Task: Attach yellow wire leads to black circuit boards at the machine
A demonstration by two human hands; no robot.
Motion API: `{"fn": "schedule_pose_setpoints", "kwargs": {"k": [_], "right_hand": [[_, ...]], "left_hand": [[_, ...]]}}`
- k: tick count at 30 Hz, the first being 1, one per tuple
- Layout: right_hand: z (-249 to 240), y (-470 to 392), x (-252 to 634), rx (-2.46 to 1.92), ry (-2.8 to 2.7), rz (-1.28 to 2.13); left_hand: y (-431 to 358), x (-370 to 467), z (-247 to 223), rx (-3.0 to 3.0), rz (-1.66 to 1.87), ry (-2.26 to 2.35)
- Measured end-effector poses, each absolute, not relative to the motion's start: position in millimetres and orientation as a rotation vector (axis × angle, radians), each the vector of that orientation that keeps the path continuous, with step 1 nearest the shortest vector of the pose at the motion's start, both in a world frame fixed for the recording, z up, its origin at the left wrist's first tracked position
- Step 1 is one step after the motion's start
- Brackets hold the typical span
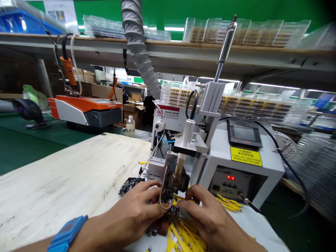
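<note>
Presently: left hand (131,217) and right hand (207,215), fingertips pinched together on small circuit board (168,199) beneath soldering head (178,175); yellow wires (183,238) on worktop (65,178).

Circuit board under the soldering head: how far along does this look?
In hand: left hand and right hand pinch a small circuit board under the soldering head.

Done: cannot tell; another dark board lies on the bench to the left, state unclear.

Left: loose yellow wires are piled below the hands, seemingly unused.
</note>
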State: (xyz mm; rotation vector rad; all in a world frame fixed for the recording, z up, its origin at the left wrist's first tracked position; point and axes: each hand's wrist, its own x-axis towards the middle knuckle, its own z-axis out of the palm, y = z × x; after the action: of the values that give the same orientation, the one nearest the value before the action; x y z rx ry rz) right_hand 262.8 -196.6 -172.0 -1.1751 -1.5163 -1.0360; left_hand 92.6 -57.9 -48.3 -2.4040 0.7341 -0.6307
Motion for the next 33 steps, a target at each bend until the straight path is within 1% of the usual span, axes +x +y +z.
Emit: {"fn": "schedule_pose_setpoints", "kwargs": {"k": [14,25,33], "right_hand": [[-168.8,-197.3,260.4,-1.148,-1.512,-1.05],[-169.6,-198.0,259.9,-1.169,-1.526,-0.972],[-164.5,-200.9,257.7,-1.138,-1.509,-1.053]], "left_hand": [[-55.7,91.4,-54.8,-2.29,-0.66,0.712],[-55.5,91.2,-50.0,-2.451,-0.608,0.676],[-52.1,91.6,-50.2,-2.505,-0.653,0.626]]}}
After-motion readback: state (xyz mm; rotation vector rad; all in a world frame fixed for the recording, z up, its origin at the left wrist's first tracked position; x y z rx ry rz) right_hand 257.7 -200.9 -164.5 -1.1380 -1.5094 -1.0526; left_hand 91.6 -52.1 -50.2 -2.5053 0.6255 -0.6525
